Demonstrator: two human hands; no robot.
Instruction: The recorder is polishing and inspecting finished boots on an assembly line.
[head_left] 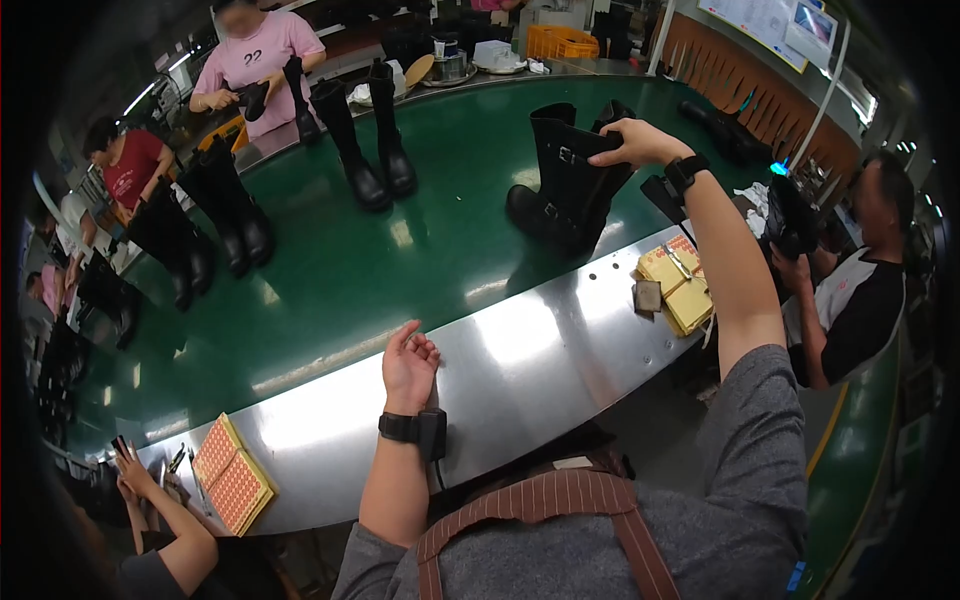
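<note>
My right hand is closed on the upper shafts of a pair of tall black boots, thumb on the near side. Silver buckles show on the nearer boot, whose toe points left. The boots stand on the green work surface, close to its metal border; the farther boot is mostly hidden. My left hand hovers over the shiny metal border, palm turned up, with loosely bent fingers and nothing in them.
More tall black boots stand in pairs along the far left. Yellow sticker pads with a small dark block lie at right; another sticker pad lies at left. Co-workers surround the table; a person at right holds a dark boot.
</note>
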